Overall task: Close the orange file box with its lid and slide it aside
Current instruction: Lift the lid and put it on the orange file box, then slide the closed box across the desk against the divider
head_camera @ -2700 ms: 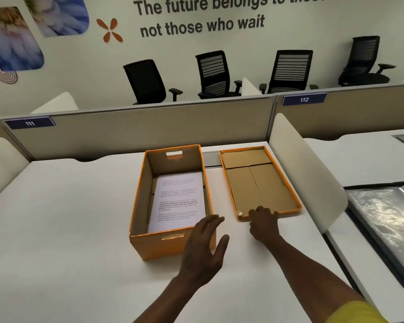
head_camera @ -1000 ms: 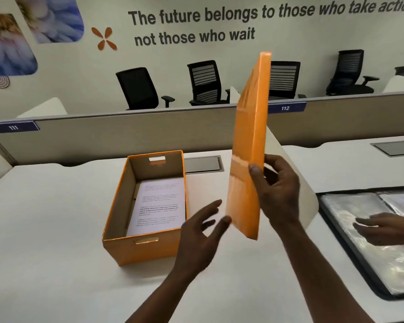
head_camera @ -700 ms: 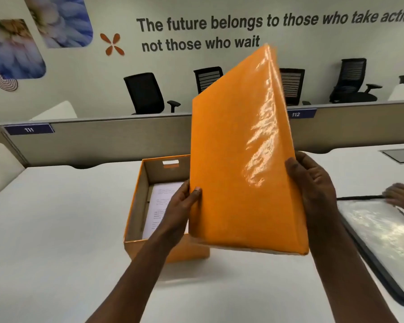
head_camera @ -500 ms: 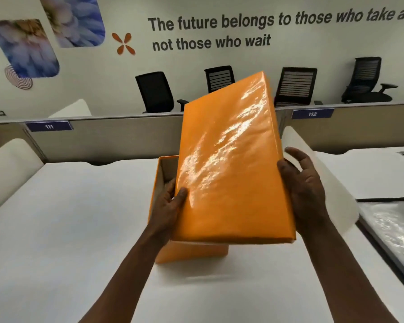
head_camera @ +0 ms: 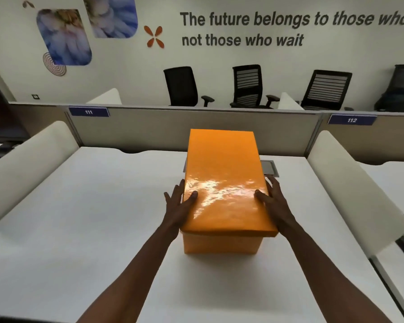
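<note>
The orange file box (head_camera: 222,245) stands in the middle of the white desk (head_camera: 91,217). Its glossy orange lid (head_camera: 224,180) lies flat on top and covers the whole opening, so the papers inside are hidden. My left hand (head_camera: 179,206) presses against the lid's left edge, thumb on top and fingers down the side. My right hand (head_camera: 274,201) holds the lid's right edge the same way. Both hands grip the near half of the lid.
A grey cable hatch (head_camera: 269,167) is set into the desk right behind the box. White curved dividers stand at the left (head_camera: 28,166) and right (head_camera: 350,190) of the desk. A grey partition (head_camera: 149,127) runs along the back, with black office chairs beyond.
The lid was picked up from the desk on the right, turned over in both hands and lowered onto the box. It now sits flat on the box, covering the papers.
</note>
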Tool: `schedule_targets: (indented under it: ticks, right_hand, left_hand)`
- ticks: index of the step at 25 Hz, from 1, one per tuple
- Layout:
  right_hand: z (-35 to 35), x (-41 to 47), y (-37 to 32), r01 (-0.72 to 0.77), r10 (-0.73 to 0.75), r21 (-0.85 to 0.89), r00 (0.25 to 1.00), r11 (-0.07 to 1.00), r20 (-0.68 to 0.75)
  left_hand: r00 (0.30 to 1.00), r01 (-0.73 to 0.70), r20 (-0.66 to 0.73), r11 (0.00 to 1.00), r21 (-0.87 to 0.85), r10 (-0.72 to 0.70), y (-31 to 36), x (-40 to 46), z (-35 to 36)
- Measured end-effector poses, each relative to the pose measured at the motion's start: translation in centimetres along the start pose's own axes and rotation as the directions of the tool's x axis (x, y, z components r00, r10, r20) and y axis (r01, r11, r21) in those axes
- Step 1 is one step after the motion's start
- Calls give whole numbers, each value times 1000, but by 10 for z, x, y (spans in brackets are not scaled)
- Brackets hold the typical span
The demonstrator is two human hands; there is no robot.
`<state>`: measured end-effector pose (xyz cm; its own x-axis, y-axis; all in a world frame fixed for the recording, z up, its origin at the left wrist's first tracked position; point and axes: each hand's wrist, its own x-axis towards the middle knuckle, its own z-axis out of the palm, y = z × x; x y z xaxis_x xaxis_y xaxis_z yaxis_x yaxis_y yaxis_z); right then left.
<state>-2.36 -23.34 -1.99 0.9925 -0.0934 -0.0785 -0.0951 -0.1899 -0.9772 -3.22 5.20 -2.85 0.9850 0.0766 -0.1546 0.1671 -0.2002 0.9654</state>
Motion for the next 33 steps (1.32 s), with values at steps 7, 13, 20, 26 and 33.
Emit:
schedule_targets:
  ticks: [7, 13, 20, 26, 33]
  right_hand:
    - [12, 20, 21, -87, 86, -165, 996, 982, -9]
    - [17, 30, 27, -137, 145, -197, 989, 971, 24]
    - [32, 37, 31, -160, 162, -230, 987, 960, -14]
    - [38, 44, 31, -178, 177, -296, 984, 938, -29]
    - [40, 45, 34, -174, 170, -388, 984, 905, -45]
  left_hand:
    - [998, 41, 50, 994, 97, -46, -9, 16, 10]
    - [993, 86, 69, 985, 148, -97, -23, 26, 7]
    - [992, 74, 103, 996, 49, -79, -27, 44, -1]
    - [990, 95, 102, 995, 33, -98, -34, 59, -4]
    - [986, 135, 99, 990, 31, -137, -50, 67, -2]
